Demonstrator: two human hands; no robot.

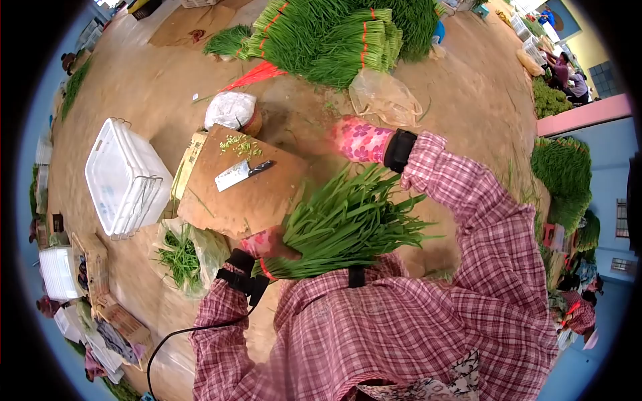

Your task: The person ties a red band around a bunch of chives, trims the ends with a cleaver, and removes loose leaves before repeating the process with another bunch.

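Note:
A large bunch of long green leafy stalks [348,227] lies across the person's lap. My left hand [271,246], in a pink patterned sleeve cover, is closed around its left end, near a red band. My right hand [338,137] is stretched out beyond the bunch, and motion blur hides its fingers. A cleaver [233,176] with a black handle rests on a brown board [267,204], beside small cut green pieces [239,145]. A clear plastic bag of loose greens [182,259] stands left of my left hand.
Stacked white crates [127,177] stand at the left. Banded green bundles [328,40] are piled ahead, with a crumpled plastic bag [382,95] and red ties [257,75] close by. A white sack [230,110] sits behind the board. Other people [565,72] are at the far right.

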